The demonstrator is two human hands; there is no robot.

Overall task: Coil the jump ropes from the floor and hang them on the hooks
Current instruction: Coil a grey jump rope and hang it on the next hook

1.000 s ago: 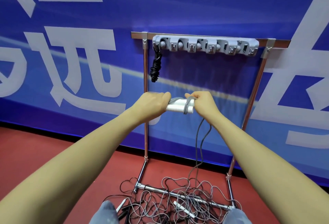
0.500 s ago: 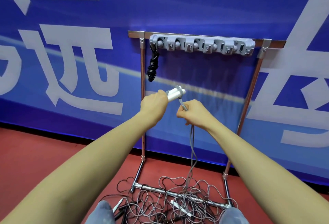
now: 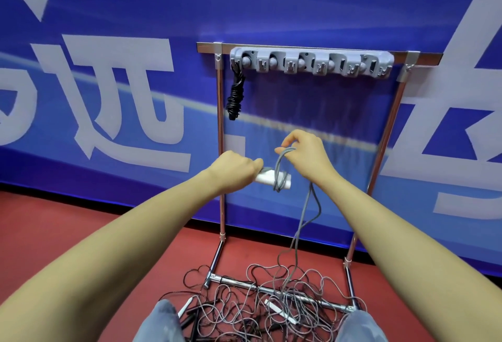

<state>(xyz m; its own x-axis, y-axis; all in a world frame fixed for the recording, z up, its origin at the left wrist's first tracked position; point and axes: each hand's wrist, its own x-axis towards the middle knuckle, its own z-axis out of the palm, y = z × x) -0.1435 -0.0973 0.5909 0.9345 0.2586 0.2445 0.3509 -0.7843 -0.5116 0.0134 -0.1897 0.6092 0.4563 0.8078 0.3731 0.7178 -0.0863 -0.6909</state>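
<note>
Both hands work at mid-frame. Left hand (image 3: 235, 168) grips the white handles (image 3: 273, 179), now lying roughly level; half a second ago they pointed up toward the hooks. Right hand (image 3: 303, 154) pinches a loop of grey rope (image 3: 282, 166) and has risen above the handles, drawing the loop up and over them; half a second ago it sat lower, beside the left hand. Judgement: another wrap is going on, coil only partly built.

Lower frame, between the knees: from the right hand the grey rope trails down into a loose tangle (image 3: 274, 301) of grey and black cords lying on the red floor (image 3: 68, 233) across the stand's bottom bar (image 3: 271, 290). Another white handle (image 3: 279, 310) lies in the tangle. Plenty of slack left to take up.

Upper centre: grey hook rail (image 3: 312, 63) on the stand's top bar. One black coiled rope (image 3: 235, 94) hangs from the leftmost hook; the remaining hooks look free.

Behind: blue banner (image 3: 108, 29) with white lettering.

Judgement: one rope hung, this grey one under way, more waiting on the floor.
</note>
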